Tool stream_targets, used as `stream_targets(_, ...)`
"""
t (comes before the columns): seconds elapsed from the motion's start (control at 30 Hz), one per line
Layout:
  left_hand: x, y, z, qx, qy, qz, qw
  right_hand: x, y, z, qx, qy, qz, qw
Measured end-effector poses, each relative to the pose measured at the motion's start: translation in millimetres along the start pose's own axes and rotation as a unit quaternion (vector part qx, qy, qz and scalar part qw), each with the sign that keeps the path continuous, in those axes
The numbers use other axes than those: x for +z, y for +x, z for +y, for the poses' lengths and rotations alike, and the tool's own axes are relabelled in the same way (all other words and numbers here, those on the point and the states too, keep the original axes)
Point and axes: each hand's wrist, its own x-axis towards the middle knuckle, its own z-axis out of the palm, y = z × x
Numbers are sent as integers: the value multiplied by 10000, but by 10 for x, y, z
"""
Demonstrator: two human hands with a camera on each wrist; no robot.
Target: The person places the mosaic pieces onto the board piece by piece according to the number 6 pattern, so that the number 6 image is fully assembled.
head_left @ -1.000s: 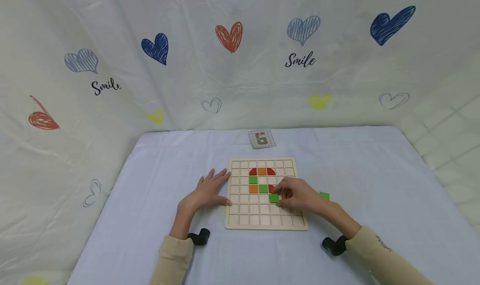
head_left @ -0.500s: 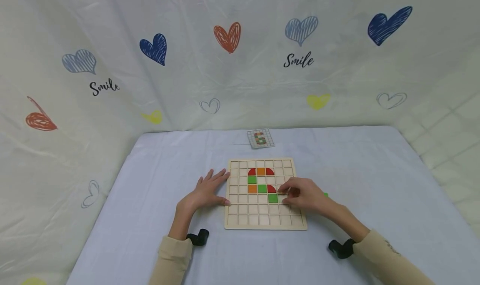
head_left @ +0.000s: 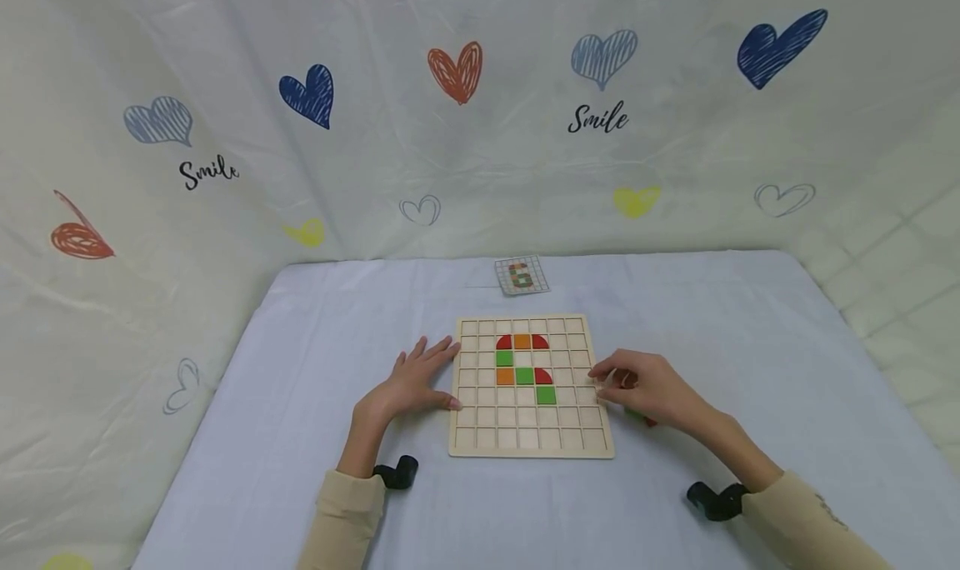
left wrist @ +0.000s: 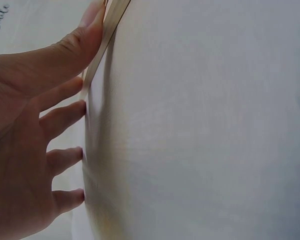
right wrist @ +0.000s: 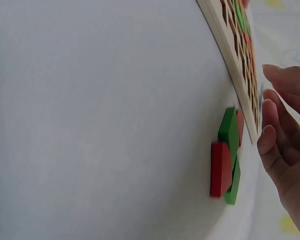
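Note:
A wooden grid board lies on the table. Red curved tiles, orange square tiles and green square tiles sit in its cells. My left hand spreads its fingers against the board's left edge; in the left wrist view the thumb touches the wooden rim. Over the board's right edge, my right hand has thumb and fingers apart with nothing between them. Beneath it, loose green blocks and red blocks lie close together, mostly hidden from the head view.
Behind the board lies a small pattern card with a coloured grid figure. A white cloth covers the table, and a white curtain printed with hearts hangs at the back.
My right hand has drawn back rightward from the red curved tile and green tile in the middle to the board's right edge. The left hand stays at the left edge.

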Motion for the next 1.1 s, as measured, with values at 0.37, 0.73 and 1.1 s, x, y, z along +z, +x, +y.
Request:
stream_targets(0.37,-16,4,-1,20,17,-47,10000,-94,-172,185,-31,-180,139,9997)
stream_targets(0.73,-20,-5,17,56,-70,-23,10000,-97,-297,268,-206,-568,327,9976)
stream_targets(1.1,-15,-7,5,23,-90,-59,9999,-36,-312,219,-157,-708,458,9963)
